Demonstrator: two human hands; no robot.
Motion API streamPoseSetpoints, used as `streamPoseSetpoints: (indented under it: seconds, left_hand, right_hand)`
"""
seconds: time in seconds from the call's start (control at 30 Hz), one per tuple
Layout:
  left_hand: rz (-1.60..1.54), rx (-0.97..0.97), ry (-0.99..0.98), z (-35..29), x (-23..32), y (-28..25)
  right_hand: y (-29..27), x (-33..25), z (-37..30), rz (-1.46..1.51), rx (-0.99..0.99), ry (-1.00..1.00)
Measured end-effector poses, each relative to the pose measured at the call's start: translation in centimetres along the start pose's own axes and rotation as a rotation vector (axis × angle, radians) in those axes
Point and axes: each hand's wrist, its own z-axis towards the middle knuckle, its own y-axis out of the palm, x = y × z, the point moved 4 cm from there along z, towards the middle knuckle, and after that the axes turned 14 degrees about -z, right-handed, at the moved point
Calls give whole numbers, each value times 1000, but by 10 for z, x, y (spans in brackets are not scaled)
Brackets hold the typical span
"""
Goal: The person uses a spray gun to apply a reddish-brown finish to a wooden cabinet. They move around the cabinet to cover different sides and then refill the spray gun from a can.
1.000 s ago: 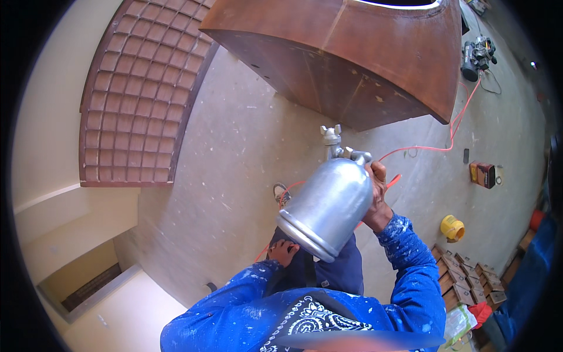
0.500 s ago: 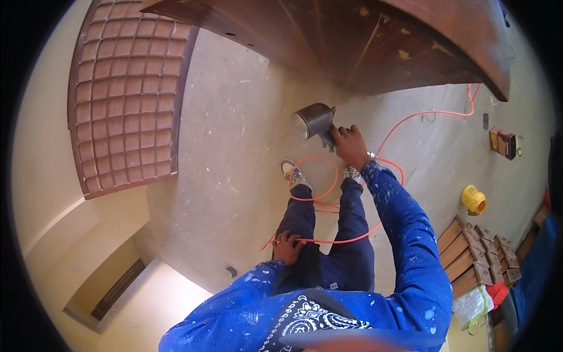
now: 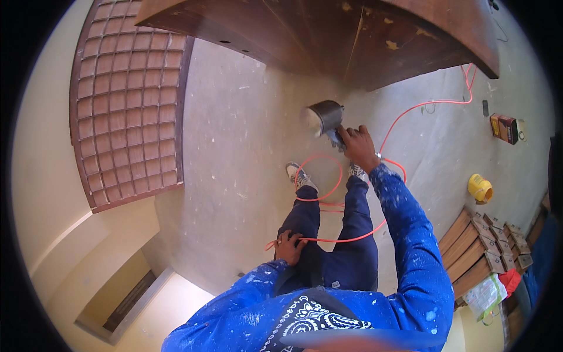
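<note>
My right hand (image 3: 360, 146) is closed round the handle of a spray gun (image 3: 326, 117), held out over the floor below the dark wooden furniture piece (image 3: 404, 35). The gun's dark cup is tilted, its pale end turned left, and haze hangs near it. An orange air hose (image 3: 352, 237) joins the gun at my wrist and loops past my shoes. My left hand (image 3: 288, 247) lies at my left thigh with fingers curled over the hose, which shows on both sides of it.
A brown lattice panel (image 3: 129, 105) leans at the left wall. At right are a rectangular tin (image 3: 504, 128), a yellow container (image 3: 480, 188), stacked wooden pieces (image 3: 484, 240) and a plastic bag (image 3: 485, 296). The hose crosses the floor toward the upper right.
My right hand and the spray gun have moved slightly right. The view has shifted a little, so the furniture sits higher. My left hand stays at the thigh.
</note>
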Motion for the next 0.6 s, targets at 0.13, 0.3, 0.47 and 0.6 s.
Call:
streamPoseSetpoints:
  seconds: [0.13,0.3,0.47,0.6]
  left_hand:
    - [69,25,8,3,9,-9]
    - [68,6,36,12,2,-15]
    - [260,-47,-6,25,-5,-15]
    - [110,-57,22,22,1,-19]
  right_hand:
    - [-104,-26,-17,43,194,-105]
    - [-225,-55,-32,69,375,-194]
    - [-300,-73,-47,63,610,-232]
    - [-309,-79,-46,-50,701,-184]
